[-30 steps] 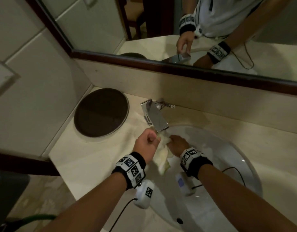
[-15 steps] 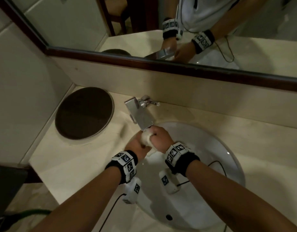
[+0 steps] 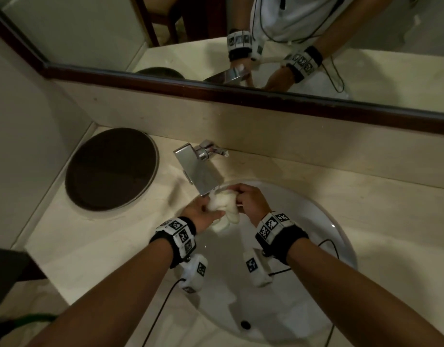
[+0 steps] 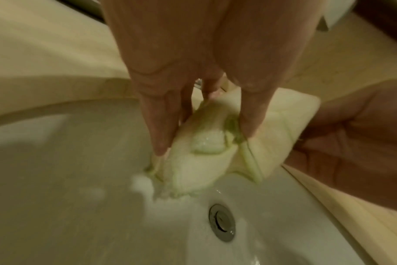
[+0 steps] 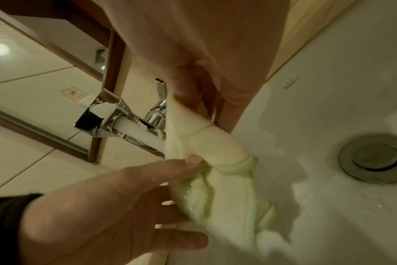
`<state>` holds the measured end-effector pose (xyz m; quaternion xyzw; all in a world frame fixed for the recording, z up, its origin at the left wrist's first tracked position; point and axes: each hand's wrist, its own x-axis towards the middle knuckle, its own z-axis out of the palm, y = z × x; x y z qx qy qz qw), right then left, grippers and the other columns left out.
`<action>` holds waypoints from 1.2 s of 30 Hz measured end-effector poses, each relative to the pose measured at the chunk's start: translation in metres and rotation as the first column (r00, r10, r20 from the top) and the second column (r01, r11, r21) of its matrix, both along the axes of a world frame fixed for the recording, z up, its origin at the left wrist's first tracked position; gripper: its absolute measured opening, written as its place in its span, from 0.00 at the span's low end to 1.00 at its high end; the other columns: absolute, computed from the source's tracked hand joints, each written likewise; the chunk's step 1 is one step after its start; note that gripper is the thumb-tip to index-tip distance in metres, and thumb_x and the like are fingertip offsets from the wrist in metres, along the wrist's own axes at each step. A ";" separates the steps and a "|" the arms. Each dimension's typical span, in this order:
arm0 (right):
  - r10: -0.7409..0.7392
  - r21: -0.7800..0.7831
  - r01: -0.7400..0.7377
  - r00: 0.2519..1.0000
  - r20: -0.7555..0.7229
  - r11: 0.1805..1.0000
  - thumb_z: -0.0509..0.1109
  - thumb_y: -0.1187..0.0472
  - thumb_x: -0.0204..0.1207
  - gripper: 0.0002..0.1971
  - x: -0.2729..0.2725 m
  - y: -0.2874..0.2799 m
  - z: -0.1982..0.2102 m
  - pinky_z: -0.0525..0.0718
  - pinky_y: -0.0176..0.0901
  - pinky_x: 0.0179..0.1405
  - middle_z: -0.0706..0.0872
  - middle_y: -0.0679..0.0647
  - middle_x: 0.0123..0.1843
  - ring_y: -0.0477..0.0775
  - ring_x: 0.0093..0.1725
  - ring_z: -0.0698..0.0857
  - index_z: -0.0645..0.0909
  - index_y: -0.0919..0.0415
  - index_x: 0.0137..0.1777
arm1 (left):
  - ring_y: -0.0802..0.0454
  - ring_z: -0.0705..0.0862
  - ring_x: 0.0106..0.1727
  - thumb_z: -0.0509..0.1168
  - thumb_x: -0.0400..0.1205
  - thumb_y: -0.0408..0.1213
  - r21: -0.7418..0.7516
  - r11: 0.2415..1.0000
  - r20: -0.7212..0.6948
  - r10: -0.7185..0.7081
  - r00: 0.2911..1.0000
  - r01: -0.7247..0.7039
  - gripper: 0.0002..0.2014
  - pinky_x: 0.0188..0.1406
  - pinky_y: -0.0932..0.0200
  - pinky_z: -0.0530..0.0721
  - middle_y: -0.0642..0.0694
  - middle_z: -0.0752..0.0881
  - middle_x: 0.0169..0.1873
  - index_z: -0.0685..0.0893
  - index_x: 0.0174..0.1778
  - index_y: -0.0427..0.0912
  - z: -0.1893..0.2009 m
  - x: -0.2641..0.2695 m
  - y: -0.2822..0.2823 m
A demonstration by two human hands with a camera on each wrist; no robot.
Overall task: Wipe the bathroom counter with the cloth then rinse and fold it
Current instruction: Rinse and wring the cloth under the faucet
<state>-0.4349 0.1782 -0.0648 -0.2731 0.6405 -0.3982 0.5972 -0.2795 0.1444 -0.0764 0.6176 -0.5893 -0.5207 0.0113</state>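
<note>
step: rinsing, judged from the water running from the spout onto the bunched cloth; the fold is not yet done.
cloth: the pale yellow-green cloth [image 3: 222, 207] is gathered into a wet roll over the basin, right under the faucet spout [image 3: 202, 177], between the 2 hands.
water: a white stream [image 5: 139, 131] leaves the spout and lands on the upper part of the cloth [image 5: 215, 161].
long axis: the roll runs slantwise, its upper end up by the spout and the right hand, its loose lower end hanging toward the sink drain [image 4: 222, 222].
left hand: the left hand [image 3: 201, 216] is under and beside the lower half of the cloth [image 4: 204, 148]; thumb and fingers [image 4: 161, 129] lie almost straight along it with the roll between them, a light hold more than a tight squeeze.
right hand: the right hand [image 3: 251, 200] is at the upper end, fingers [image 5: 186, 86] curled and pinching the cloth close beside the spout.
which hand is nearer: the right hand is nearer the faucet, the left nearer the hanging tail; both touch the cloth.
what the next move turns on: to wring it, the hands would twist opposite ways about that slanted axis; they already sit at its 2 ends.
sink basin: the white sink basin [image 3: 316, 221] is wet, with splashes under the cloth.
counter: the beige bathroom counter [image 3: 91, 236] lies to the left, with a dark round lid [image 3: 111, 169] set in it.
risk: the tail hangs free, so water may spray past the rim.
</note>
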 end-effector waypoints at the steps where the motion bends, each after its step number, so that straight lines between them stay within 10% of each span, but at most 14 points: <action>1: 0.016 0.020 -0.015 0.999 -0.047 1.000 0.57 0.76 0.74 0.19 0.001 -0.002 -0.002 0.85 0.55 0.60 0.89 0.62 0.54 0.63 0.57 0.86 0.87 0.59 0.49 | 0.59 0.82 0.39 0.72 0.78 0.40 -0.031 1.000 0.005 0.001 1.000 -0.001 0.18 0.32 0.69 0.78 0.52 0.83 0.43 0.79 0.62 0.42 0.003 -0.002 0.000; 8: 0.047 0.056 -0.018 0.830 -0.555 0.998 0.58 0.57 0.81 0.15 -0.003 -0.003 0.007 0.78 0.48 0.62 0.83 0.53 0.66 0.57 0.63 0.82 0.80 0.53 0.64 | 0.42 0.82 0.64 0.68 0.73 0.59 -0.229 0.970 0.314 0.002 0.949 0.074 0.32 0.57 0.58 0.79 0.45 0.82 0.66 0.75 0.73 0.52 0.023 -0.014 0.000; 15: 0.092 0.210 -0.079 0.994 -0.055 0.975 0.67 0.48 0.79 0.12 0.015 -0.015 0.008 0.89 0.55 0.44 0.80 0.58 0.65 0.62 0.60 0.83 0.76 0.50 0.59 | 0.52 0.82 0.49 0.71 0.74 0.46 -0.218 0.972 0.132 -0.060 0.989 0.088 0.15 0.50 0.60 0.79 0.52 0.85 0.49 0.83 0.57 0.56 0.026 -0.024 0.009; 20: -0.023 0.171 0.029 0.999 -0.036 0.985 0.67 0.63 0.76 0.06 0.013 -0.024 0.001 0.88 0.64 0.49 0.85 0.64 0.57 0.67 0.57 0.86 0.80 0.59 0.52 | 0.63 0.85 0.43 0.83 0.65 0.37 -0.048 0.979 -0.252 0.179 0.951 -0.197 0.30 0.34 0.74 0.81 0.48 0.88 0.52 0.82 0.62 0.38 0.020 -0.018 0.009; 23: -0.002 0.136 0.006 0.999 -0.036 0.991 0.64 0.62 0.69 0.14 0.020 -0.030 0.008 0.82 0.63 0.63 0.84 0.67 0.59 0.69 0.62 0.82 0.79 0.66 0.53 | 0.55 0.88 0.53 0.84 0.58 0.43 0.067 0.984 -0.242 0.179 0.954 -0.167 0.31 0.48 0.67 0.84 0.51 0.90 0.52 0.86 0.59 0.48 0.014 -0.010 0.004; 27: 0.017 0.153 -0.027 0.998 0.063 0.988 0.62 0.59 0.57 0.25 0.025 -0.028 0.011 0.80 0.56 0.61 0.80 0.67 0.63 0.66 0.62 0.80 0.79 0.64 0.57 | 0.49 0.87 0.58 0.79 0.66 0.25 0.172 0.965 -0.347 0.247 0.905 -0.198 0.26 0.64 0.54 0.81 0.47 0.90 0.53 0.85 0.58 0.48 0.013 -0.004 0.006; 31: -0.130 0.261 0.072 0.969 0.212 0.963 0.63 0.62 0.76 0.15 0.022 -0.023 0.008 0.82 0.49 0.46 0.83 0.62 0.64 0.61 0.59 0.81 0.82 0.58 0.60 | 0.51 0.86 0.52 0.75 0.69 0.35 -0.047 0.998 -0.123 0.027 0.992 -0.033 0.19 0.52 0.57 0.85 0.54 0.87 0.48 0.81 0.48 0.61 0.006 -0.002 0.003; 36: -0.060 0.420 -0.065 0.959 0.278 0.905 0.64 0.40 0.77 0.25 0.010 -0.018 0.003 0.85 0.65 0.51 0.81 0.61 0.66 0.68 0.65 0.79 0.79 0.55 0.67 | 0.42 0.81 0.62 0.69 0.76 0.39 -0.285 0.901 0.339 -0.226 0.913 0.328 0.23 0.58 0.58 0.78 0.44 0.82 0.61 0.77 0.68 0.51 0.009 0.000 0.003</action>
